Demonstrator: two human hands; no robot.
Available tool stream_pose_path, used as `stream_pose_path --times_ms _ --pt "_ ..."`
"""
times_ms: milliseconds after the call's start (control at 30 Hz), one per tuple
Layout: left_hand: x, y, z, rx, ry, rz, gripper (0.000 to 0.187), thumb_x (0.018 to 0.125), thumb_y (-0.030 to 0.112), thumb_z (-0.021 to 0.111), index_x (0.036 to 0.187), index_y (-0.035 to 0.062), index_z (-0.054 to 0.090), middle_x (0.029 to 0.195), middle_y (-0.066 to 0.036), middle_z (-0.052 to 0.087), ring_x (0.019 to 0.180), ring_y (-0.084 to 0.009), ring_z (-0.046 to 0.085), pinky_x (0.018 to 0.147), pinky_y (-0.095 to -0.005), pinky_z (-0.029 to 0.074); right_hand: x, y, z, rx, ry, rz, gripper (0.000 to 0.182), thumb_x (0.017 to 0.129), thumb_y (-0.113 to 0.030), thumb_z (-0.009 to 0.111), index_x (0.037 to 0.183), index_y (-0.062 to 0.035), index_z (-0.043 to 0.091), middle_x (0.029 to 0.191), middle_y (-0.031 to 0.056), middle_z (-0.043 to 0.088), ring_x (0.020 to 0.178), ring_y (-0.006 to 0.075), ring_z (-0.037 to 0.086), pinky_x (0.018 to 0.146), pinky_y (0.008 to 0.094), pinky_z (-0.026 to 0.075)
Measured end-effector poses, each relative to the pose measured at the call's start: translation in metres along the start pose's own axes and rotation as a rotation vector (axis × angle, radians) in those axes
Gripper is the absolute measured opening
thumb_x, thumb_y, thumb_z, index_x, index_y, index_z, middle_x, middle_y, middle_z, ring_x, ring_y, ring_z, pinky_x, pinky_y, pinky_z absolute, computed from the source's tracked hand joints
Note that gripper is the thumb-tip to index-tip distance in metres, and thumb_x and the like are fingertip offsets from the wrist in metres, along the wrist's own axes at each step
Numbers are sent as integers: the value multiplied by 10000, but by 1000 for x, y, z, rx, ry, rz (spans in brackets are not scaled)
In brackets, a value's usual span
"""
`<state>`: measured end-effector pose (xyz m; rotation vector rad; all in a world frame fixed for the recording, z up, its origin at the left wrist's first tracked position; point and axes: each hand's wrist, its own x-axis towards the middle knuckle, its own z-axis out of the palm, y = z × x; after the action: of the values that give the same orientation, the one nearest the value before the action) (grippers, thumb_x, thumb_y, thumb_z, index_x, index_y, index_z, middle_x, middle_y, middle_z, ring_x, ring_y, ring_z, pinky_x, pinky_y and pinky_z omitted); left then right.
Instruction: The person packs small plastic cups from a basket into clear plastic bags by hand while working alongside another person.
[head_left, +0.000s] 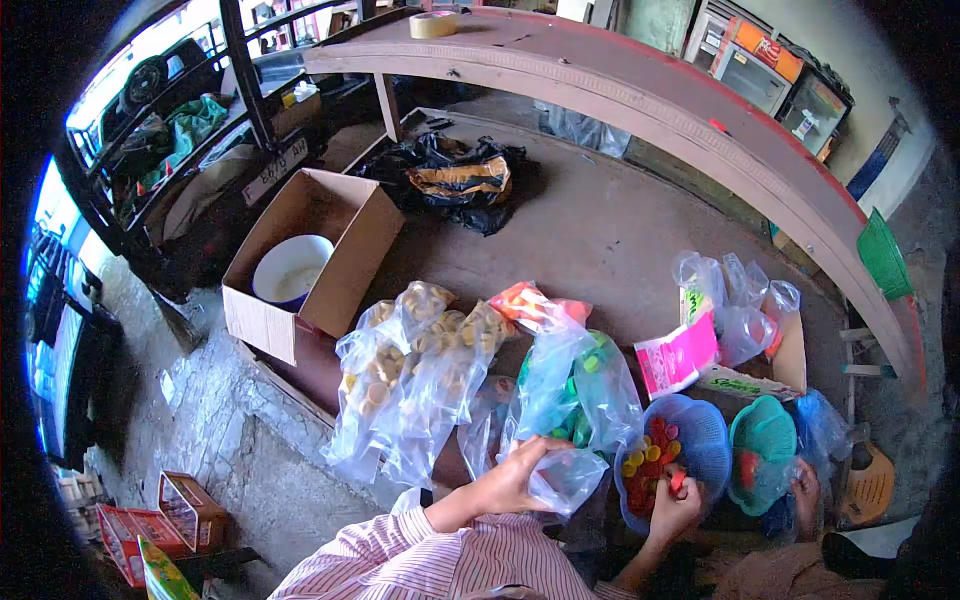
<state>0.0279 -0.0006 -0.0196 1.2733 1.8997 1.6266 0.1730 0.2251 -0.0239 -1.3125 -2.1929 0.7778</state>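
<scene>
My left hand (515,480) is closed on the rim of a clear plastic bag (568,478), whose mouth faces right. My right hand (677,507) pinches a red cap (679,483) over a blue plastic basket (704,440). Red and yellow caps (652,453) lie in that basket. Just beyond my left hand stands a clear bag of green caps (575,405). To its left are clear bags of tan caps (400,365), and a bag of orange-red caps (540,305) lies behind.
A cardboard box (365,255) holds a white bowl (293,270). At right are a green basket (763,430), another person's hand (806,490) and an open carton (790,350) with plastic bags. Black plastic (480,215) lies farther back, under a raised wooden ledge (620,90).
</scene>
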Motion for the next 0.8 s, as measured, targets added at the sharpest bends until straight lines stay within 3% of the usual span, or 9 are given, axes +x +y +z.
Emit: stream_pose_path --times_ms 67,200,267,300,400,500,600,667,800 --pt "-1 2 -1 9 2 -2 784 562 262 763 1212 47 383 1159 -110 464 1072 -275 425 897 -374 274 -3 -13 0 85 248 -362 200 584 62 582 655 -7 409 704 54 408 645 188 432 553 283 358" --pt "-5 1 0 29 20 26 786 563 269 763 1212 44 380 1163 -113 462 1072 -276 429 894 -376 278 0 -16 6 113 265 -454 189 594 78 563 665 -5 409 711 60 414 652 202 448 572 286 375" --pt "-6 2 1 41 26 34 787 564 271 762 1212 44 378 1162 -115 463 1072 -276 431 894 -376 278 3 -4 11 221 129 -312 167 634 72 560 725 0 439 736 58 448 676 190 467 603 284 396" --pt "-6 4 1 42 25 21 785 566 273 762 1212 44 379 1160 -116 465 1071 -275 433 895 -374 277 0 -2 16 452 77 -180 151 683 64 557 797 -1 481 788 53 499 697 151 488 628 258 412" --pt "-8 5 4 38 28 13 779 571 276 762 1208 42 381 1155 -117 469 1071 -273 438 896 -369 276 1 -12 9 694 -22 -221 171 718 63 552 869 -4 509 844 53 537 703 108 509 645 230 424" --pt "-9 7 4 48 23 -2 772 574 280 762 1202 39 382 1153 -118 471 1071 -272 442 893 -367 279 -5 -54 -7 802 -161 -289 127 733 52 559 845 10 515 864 62 545 711 103 518 677 227 432" --pt "-8 7 6 75 21 1 768 574 284 765 1194 35 386 1152 -122 471 1073 -273 444 887 -369 287 -26 -91 -13 936 -346 -413 179 693 56 603 837 -4 515 919 111 562 694 155 575 652 260 466" --pt "-7 7 8 87 26 18 764 573 284 766 1189 33 390 1152 -125 471 1074 -272 444 883 -370 292 -41 -102 -9 939 -521 -447 177 685 40 619 819 1 509 950 140 561 723 185 594 664 274 472" --pt "-7 13 5 60 72 -8 751 571 276 769 1175 27 400 1144 -137 474 1065 -278 451 887 -378 305 -45 -122 -3 521 -521 -820 150 655 25 647 724 11 514 886 125 596 714 202 613 647 273 482"
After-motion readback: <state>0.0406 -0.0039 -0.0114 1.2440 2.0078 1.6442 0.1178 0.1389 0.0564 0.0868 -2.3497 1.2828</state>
